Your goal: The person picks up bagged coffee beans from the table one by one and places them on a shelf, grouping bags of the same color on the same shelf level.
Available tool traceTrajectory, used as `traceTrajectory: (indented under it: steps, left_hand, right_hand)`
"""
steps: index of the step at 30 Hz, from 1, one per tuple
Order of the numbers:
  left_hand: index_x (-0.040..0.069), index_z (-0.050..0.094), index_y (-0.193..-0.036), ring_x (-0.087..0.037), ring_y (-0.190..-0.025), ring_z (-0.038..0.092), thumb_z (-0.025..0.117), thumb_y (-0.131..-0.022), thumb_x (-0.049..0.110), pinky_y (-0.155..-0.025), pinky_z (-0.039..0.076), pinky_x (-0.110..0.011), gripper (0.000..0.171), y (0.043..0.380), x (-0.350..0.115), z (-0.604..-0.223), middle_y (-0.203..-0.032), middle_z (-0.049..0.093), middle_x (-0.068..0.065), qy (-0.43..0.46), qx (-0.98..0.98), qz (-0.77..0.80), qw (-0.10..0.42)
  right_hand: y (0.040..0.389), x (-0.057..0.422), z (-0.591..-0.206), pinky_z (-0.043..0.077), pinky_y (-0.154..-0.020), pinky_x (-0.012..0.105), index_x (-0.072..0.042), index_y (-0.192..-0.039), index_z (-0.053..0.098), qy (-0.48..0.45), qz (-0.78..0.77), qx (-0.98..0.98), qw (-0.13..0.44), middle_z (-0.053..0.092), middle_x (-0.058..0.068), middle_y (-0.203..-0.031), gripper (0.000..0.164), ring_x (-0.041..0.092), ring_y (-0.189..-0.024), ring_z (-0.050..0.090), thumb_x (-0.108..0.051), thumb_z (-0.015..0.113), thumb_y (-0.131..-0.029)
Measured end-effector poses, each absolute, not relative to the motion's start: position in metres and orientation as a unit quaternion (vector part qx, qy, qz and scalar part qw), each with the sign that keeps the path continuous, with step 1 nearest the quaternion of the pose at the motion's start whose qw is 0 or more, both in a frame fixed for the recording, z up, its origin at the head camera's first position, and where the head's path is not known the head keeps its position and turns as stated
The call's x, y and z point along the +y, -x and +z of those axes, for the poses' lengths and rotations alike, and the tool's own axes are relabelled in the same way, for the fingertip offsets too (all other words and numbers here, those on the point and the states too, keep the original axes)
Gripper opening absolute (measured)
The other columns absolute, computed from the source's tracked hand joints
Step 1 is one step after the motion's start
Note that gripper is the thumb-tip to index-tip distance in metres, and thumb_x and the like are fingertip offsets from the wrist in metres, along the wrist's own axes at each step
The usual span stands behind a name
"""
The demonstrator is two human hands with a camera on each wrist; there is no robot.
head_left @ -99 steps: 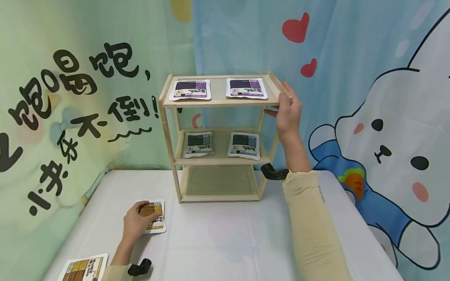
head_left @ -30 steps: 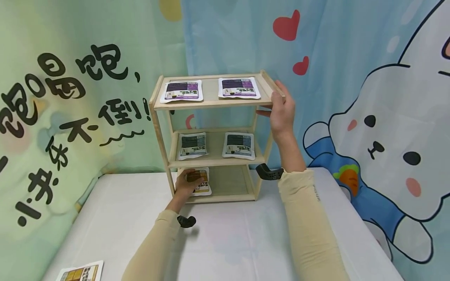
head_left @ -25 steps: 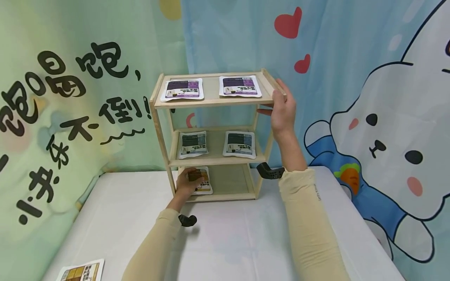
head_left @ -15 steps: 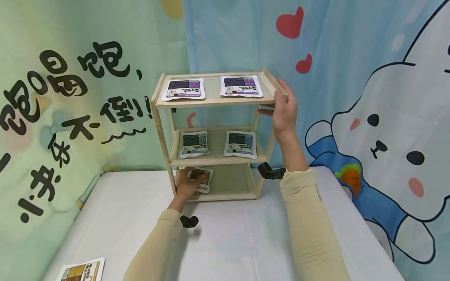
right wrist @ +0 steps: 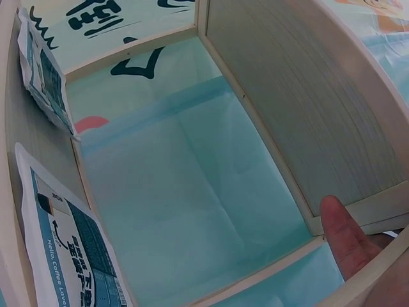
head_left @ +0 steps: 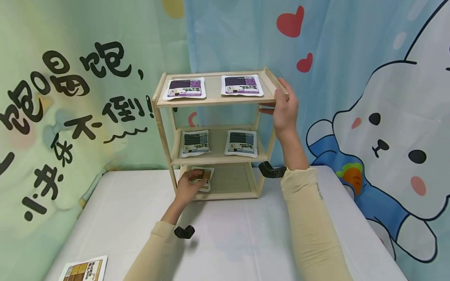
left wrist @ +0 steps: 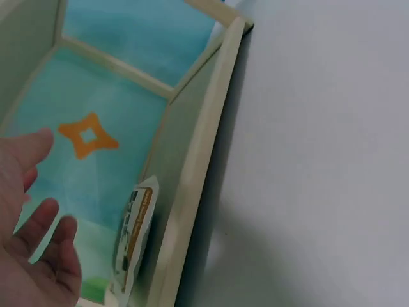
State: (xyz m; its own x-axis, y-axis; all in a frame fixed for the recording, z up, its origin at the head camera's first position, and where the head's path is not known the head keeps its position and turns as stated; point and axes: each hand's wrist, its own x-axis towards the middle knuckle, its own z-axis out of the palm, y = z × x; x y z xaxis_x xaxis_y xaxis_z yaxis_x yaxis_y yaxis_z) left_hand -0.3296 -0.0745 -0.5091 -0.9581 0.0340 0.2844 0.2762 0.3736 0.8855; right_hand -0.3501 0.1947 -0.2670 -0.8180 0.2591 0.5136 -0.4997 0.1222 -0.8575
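Note:
A three-tier wooden shelf rack (head_left: 214,102) stands on the table. My left hand (head_left: 186,187) is at the left of its bottom tier, over a flat brown-and-white coffee pouch (head_left: 208,175). In the left wrist view the fingers are spread loosely, and a gap shows between them and the pouch (left wrist: 135,233), which lies on the tier board. My right hand (head_left: 286,113) grips the right end of the top tier; one finger (right wrist: 345,236) shows beneath that board in the right wrist view. The rest of this hand is mostly hidden there.
Two purple pouches (head_left: 241,85) lie on the top tier and two blue-green pouches (head_left: 241,143) on the middle one. Another brown pouch (head_left: 84,270) is at the table's front left. Printed curtains (head_left: 228,39) hang close behind the rack.
The left hand carried the brown pouch from the table to the bottom tier, shifted it further in, then let go and drew back slightly. The right hand keeps its hold on the rack.

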Motion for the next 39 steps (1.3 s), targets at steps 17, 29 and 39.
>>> traceTrajectory:
  steps: [17,29,39]
  left_hand:
    - [0.003,0.064,-0.117,-0.036,-0.098,0.060,0.073,-0.086,0.005,-0.075,0.046,-0.036,0.033,0.253,-0.121,-0.500,-0.114,0.062,-0.015,0.091,-0.812,-0.559,0.143]
    - [-0.002,0.065,-0.111,-0.039,-0.092,0.062,0.066,-0.086,-0.001,-0.074,0.045,-0.045,0.025,0.186,-0.192,-0.496,-0.104,0.062,-0.020,-0.094,-0.843,-0.440,0.295]
    - [-0.008,0.059,-0.118,-0.045,-0.099,0.051,0.052,-0.091,0.011,-0.085,0.039,-0.056,0.034,0.135,-0.247,-0.503,-0.110,0.052,-0.028,-0.350,-0.830,-0.349,0.257]
  right_hand:
    - [0.350,0.193,-0.264,0.054,-0.067,0.024,-0.012,-0.149,0.038,-0.087,0.662,-0.684,0.295,0.048,0.016,-0.132,0.051,0.028,-0.092,0.062,-0.028,0.036,-0.100]
    - [0.353,0.193,-0.267,0.053,-0.065,0.022,-0.013,-0.149,0.039,-0.081,0.662,-0.685,0.295,0.053,0.016,-0.129,0.050,0.024,-0.088,0.064,-0.027,0.035,-0.101]
    - [0.352,0.192,-0.267,0.053,-0.063,0.022,-0.012,-0.148,0.041,-0.080,0.664,-0.682,0.296,0.054,0.018,-0.126,0.051,0.024,-0.084,0.065,-0.027,0.036,-0.100]
